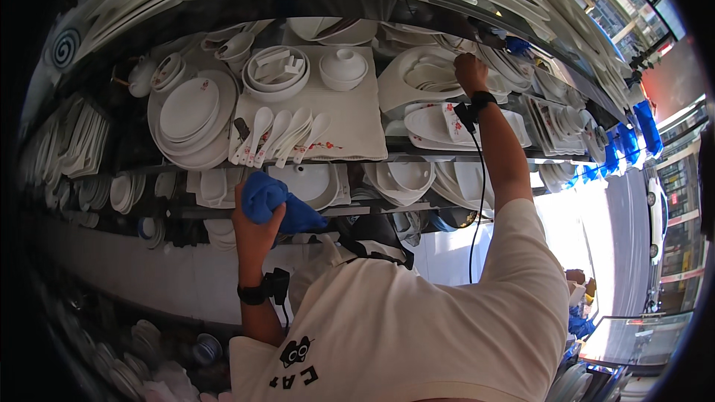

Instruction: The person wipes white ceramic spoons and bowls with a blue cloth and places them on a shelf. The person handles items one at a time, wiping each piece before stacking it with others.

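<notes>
My left hand (257, 232) is closed around a bunched blue cloth (264, 199), in front of the shelf's edge. A loose end of the cloth hangs to the right. Farther up and to the right, my right hand (471, 73) reaches in over the shelf with its fingers curled. It is at the right side of a white curved dish (398, 82) that holds several nested white pieces (434, 77). What its fingertips grip, if anything, is hidden. Below that hand lie white oval plates (427, 125), one with a red flower print.
White spoons (279, 134) with red-flowered handles lie on a large square plate (361, 130), beside a lidded bowl (342, 71) and a bowl of small white pieces (277, 78). Stacked round plates (190, 108) stand left. Glass shelves above and below carry more crockery. A black cable (482, 201) hangs from my right wrist.
</notes>
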Motion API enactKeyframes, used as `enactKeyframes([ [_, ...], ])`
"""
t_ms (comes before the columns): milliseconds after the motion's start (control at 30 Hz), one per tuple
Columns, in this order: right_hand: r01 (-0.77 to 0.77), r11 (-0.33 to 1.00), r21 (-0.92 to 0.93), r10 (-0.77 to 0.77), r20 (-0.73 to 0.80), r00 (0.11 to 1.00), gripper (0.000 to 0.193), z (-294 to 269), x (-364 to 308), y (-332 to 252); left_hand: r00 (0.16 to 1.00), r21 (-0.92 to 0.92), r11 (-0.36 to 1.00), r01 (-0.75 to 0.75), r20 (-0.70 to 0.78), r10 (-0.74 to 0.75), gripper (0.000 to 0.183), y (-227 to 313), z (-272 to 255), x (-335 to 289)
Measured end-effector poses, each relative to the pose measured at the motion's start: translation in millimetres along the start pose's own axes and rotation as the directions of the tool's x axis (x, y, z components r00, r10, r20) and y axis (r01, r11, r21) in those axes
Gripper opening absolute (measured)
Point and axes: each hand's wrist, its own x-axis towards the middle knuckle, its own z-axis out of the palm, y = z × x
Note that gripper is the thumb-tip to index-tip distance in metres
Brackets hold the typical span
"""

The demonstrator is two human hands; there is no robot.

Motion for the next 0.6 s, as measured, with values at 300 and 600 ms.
enactKeyframes([
  [300,-0.062,0.993,0.096,0.053,0.086,0.995,0.023,-4.1,-4.0,0.5,1.000,0.013,1.000,0.006,0.015,-0.006,0.052,-11.9,-0.1,-5.4],
  [600,0.179,0.860,0.477,-0.183,-0.038,0.982,0.025,-57.0,-36.2,-85.5,0.995,-0.038,0.996,0.084,-0.056,-0.086,0.043,-19.2,-15.2,-18.0],
])
